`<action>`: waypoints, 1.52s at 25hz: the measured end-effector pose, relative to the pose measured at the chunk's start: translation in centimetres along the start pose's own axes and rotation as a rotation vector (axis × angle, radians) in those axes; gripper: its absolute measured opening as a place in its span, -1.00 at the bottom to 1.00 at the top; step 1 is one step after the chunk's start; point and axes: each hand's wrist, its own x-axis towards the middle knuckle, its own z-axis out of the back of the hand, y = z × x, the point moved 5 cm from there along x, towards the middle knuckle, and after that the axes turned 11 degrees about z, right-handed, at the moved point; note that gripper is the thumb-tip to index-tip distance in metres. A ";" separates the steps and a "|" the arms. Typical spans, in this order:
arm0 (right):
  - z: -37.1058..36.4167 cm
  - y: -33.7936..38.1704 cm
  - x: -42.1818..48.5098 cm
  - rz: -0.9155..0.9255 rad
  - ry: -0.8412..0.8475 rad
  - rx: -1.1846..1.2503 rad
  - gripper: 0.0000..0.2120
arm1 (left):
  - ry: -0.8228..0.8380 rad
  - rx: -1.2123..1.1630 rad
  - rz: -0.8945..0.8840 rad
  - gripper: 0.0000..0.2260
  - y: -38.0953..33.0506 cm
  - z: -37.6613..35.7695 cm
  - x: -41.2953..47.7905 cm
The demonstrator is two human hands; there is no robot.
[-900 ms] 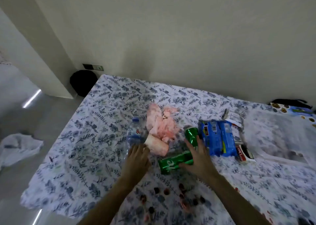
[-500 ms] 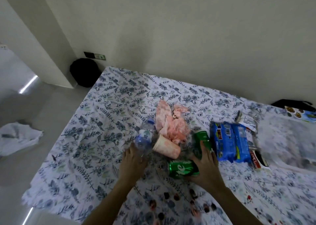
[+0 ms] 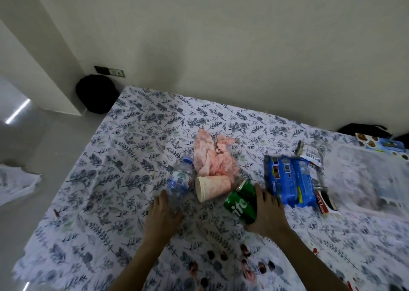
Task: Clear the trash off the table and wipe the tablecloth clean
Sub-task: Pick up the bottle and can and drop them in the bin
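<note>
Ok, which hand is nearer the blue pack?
Right. The right hand, gripping the green can, is just left of the blue pack; the left hand is farther left, holding the water bottle.

Both bare forearms extend forward; left hand (image 3: pixel 164 213) grips a clear plastic bottle (image 3: pixel 179 180), right hand (image 3: pixel 269 213) a green metal can (image 3: pixel 239 204).

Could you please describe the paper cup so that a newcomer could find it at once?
On the floral tablecloth, look near its middle. The paper cup lies on its side between the clear water bottle and the green can, in front of the crumpled pink wad. It alone is pale, tapered and open-rimmed.
</note>
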 end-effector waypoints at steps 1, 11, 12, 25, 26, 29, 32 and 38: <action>0.0 -0.1 0.1 -0.043 0.034 0.006 0.23 | 0.000 -0.010 -0.005 -0.31 -0.2 0.1 0.0; 0.8 -0.8 -2.4 -0.222 -0.072 0.763 0.26 | 0.094 -0.463 0.120 -0.39 -0.3 1.7 -3.2; 1.6 -0.3 -2.6 -0.196 -0.116 0.899 0.18 | 0.099 -0.504 0.131 -0.40 -0.3 1.8 -4.0; 2.9 17.6 -3.2 0.253 0.120 0.916 0.23 | -0.068 -0.724 0.392 -0.49 6.4 5.5 -15.0; 3.0 19.4 -2.8 0.271 0.140 0.909 0.20 | -0.081 -0.751 0.422 -0.47 7.9 6.3 -15.5; 2.0 26.2 -1.9 0.330 0.195 0.922 0.08 | -0.162 -0.812 0.482 -0.41 13.8 10.0 -17.2; 0.6 33.8 -1.2 0.373 0.267 0.915 0.07 | -0.234 -0.870 0.501 -0.43 20.1 13.5 -18.0; -3.2 46.7 -0.9 0.335 0.279 0.740 0.09 | -0.176 -0.941 0.552 -0.49 33.5 18.4 -16.5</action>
